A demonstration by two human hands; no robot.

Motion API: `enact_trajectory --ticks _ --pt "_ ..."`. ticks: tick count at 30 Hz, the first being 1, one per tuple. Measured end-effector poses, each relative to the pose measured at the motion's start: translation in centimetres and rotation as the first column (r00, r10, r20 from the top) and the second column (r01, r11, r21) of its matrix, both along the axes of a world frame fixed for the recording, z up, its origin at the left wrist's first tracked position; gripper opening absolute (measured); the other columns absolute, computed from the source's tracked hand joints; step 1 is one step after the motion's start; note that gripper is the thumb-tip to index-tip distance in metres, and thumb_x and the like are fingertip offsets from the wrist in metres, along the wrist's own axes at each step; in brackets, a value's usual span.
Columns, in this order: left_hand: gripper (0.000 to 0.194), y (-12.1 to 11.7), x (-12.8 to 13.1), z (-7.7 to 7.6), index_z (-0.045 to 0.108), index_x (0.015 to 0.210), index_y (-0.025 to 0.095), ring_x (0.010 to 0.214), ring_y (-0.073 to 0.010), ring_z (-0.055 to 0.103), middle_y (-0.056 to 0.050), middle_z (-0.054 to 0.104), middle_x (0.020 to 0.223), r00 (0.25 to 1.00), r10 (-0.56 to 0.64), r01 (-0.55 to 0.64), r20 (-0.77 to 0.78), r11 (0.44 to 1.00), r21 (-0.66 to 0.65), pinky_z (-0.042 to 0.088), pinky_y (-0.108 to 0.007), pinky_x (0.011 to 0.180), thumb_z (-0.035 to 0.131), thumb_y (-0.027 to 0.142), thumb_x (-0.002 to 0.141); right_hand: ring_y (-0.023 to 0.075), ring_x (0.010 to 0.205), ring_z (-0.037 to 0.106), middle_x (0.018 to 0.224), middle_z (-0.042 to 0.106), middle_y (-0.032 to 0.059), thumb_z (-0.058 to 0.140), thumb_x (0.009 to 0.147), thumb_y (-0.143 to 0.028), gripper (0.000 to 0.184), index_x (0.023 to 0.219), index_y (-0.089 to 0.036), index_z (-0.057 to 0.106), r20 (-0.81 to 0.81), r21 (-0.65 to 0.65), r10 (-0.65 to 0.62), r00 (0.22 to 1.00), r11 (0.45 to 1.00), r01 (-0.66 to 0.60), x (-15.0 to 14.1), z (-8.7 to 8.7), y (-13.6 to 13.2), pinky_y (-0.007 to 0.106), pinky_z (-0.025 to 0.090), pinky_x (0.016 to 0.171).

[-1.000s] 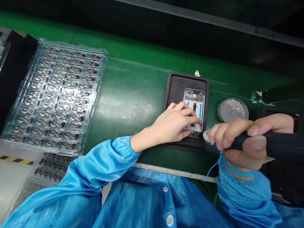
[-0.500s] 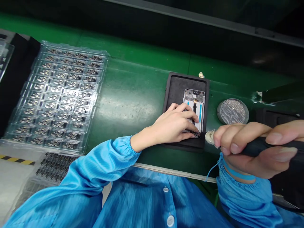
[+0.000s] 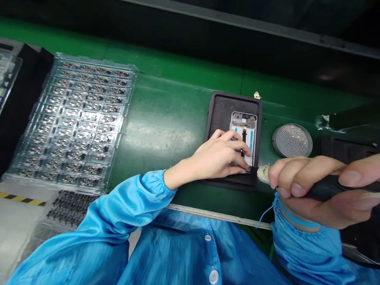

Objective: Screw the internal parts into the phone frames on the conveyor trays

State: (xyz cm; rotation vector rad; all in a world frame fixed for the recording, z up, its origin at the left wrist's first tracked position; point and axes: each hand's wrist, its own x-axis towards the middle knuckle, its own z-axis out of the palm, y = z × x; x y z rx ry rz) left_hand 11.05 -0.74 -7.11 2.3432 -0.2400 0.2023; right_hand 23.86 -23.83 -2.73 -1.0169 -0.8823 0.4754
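Note:
An opened smartphone (image 3: 251, 121) lies in a black foam tray (image 3: 219, 111), its circuit board showing at the far end and blue strips along its middle. My left hand (image 3: 221, 154) rests over it with bent fingers, fingertips pressed on its near end and thumb close by. In my right hand (image 3: 314, 182) is a black electric screwdriver (image 3: 323, 187), gripped with the fingers wrapped round it. Pale wrapping covers its front part, and the dark tip meets the phone's near end beside my left fingertips. The exact contact point is hidden.
A clear plastic tray (image 3: 74, 122) with rows of small circuit boards stands at left. Right of the foam tray sits a round container (image 3: 292, 140) with a textured, shiny top. More dark parts (image 3: 69, 208) lie below the bench edge at lower left.
The screwdriver tip covers a bit more of the phone's near end than before. My left fingertips have shifted very slightly; the whole view has drifted a little.

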Motion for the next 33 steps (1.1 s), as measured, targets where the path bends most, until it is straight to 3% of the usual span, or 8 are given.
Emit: enact_trajectory --ticks 5,13,16,19,24,28,31,33 --pt "0.015 0.1 0.0 -0.3 0.099 0.110 0.027 0.149 -0.0332 0.065 -0.005 0.089 0.150 1.000 0.010 -0.010 0.017 1.000 -0.010 0.041 -0.049 0.115 0.092 0.040 0.114 0.0281 0.066 0.076 0.090 0.082 -0.0016 0.088 0.115 -0.047 0.026 0.133 -0.034 0.076 0.045 -0.025 -0.049 0.998 0.998 0.051 -0.2 0.5 -0.4 0.058 0.074 0.069" --pt "0.012 0.2 -0.2 -0.5 0.098 0.109 0.026 0.148 -0.0323 0.067 -0.004 0.090 0.147 1.000 -0.008 0.008 0.025 1.000 0.004 0.041 -0.048 0.115 0.092 0.036 0.114 0.0241 0.064 0.074 0.093 0.085 -0.0023 0.090 0.115 -0.047 0.026 0.133 -0.035 0.076 0.010 -0.011 -0.034 0.999 0.999 0.034 -0.7 0.2 0.4 0.048 0.071 0.064" --pt "0.014 0.1 -0.1 -0.4 0.098 0.108 0.027 0.147 -0.0322 0.067 -0.005 0.090 0.147 1.000 -0.008 0.008 0.022 1.000 0.000 0.041 -0.048 0.115 0.092 0.037 0.114 0.0216 0.059 0.072 0.089 0.084 -0.0020 0.078 0.122 -0.051 0.022 0.137 -0.036 0.080 0.051 0.004 0.104 0.993 0.995 -0.104 0.1 0.8 1.4 0.043 0.069 0.061" --pt "0.014 0.1 -0.1 -0.3 0.098 0.109 0.027 0.145 -0.0317 0.067 -0.005 0.090 0.147 1.000 -0.007 0.007 0.018 1.000 -0.004 0.042 -0.048 0.115 0.091 0.037 0.115 0.0202 0.052 0.067 0.077 0.077 -0.0011 0.058 0.129 -0.051 0.032 0.143 -0.038 0.084 0.151 -0.002 0.308 0.939 0.950 -0.311 0.9 1.8 2.8 0.038 0.063 0.054" --pt "0.015 0.0 -0.1 -0.2 0.097 0.106 0.026 0.146 -0.0318 0.067 -0.004 0.090 0.146 1.000 -0.005 0.005 0.007 1.000 -0.007 0.041 -0.048 0.115 0.092 0.037 0.114 0.0198 0.050 0.065 0.073 0.073 -0.0013 0.056 0.129 -0.048 0.033 0.143 -0.037 0.084 0.186 -0.017 0.300 0.936 0.953 -0.302 1.1 2.2 3.6 0.037 0.063 0.054" --pt "0.018 0.0 -0.1 -0.2 0.096 0.106 0.025 0.148 -0.0333 0.067 -0.006 0.089 0.147 1.000 0.004 -0.004 0.004 1.000 -0.004 0.042 -0.049 0.116 0.091 0.039 0.115 0.0206 0.047 0.065 0.071 0.075 -0.0020 0.061 0.127 -0.054 0.030 0.130 -0.037 0.085 0.147 -0.027 0.297 0.944 0.955 -0.296 1.2 1.7 3.5 0.037 0.064 0.053" --pt "0.017 0.0 -0.2 0.1 0.094 0.122 0.025 0.149 -0.0349 0.066 -0.007 0.088 0.149 1.000 0.008 -0.008 0.000 1.000 -0.010 0.044 -0.050 0.116 0.092 0.040 0.114 0.0198 0.045 0.064 0.073 0.078 -0.0036 0.075 0.122 -0.053 0.017 0.120 -0.039 0.084 0.075 -0.026 0.265 0.961 0.964 -0.264 1.0 1.6 3.3 0.037 0.064 0.052" --pt "0.035 0.0 -0.4 0.4 0.087 0.149 0.024 0.149 -0.0353 0.066 -0.010 0.086 0.154 0.999 0.034 -0.035 -0.019 0.999 -0.031 0.048 -0.050 0.115 0.089 0.035 0.115 0.0194 0.045 0.063 0.075 0.079 -0.0053 0.086 0.116 -0.049 0.009 0.117 -0.041 0.083 0.019 -0.034 0.166 0.986 0.986 -0.166 0.5 1.6 3.1 0.037 0.064 0.052"
